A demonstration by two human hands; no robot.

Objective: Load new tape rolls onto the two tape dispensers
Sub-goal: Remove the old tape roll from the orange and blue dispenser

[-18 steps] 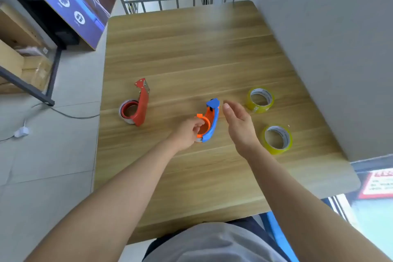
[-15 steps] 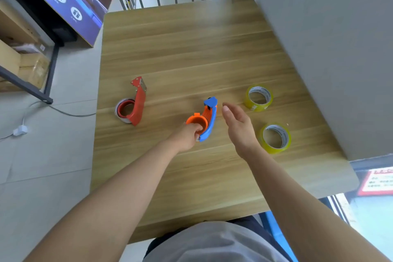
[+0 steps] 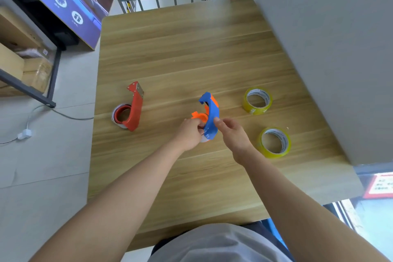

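Far roll (image 3: 254, 110) behind near roll (image 3: 273, 154), on table (image 3: 191, 49)

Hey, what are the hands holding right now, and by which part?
Both hold the blue tape dispenser. The left hand grips its lower end by the orange hub; the right hand pinches its curved body from the other side.
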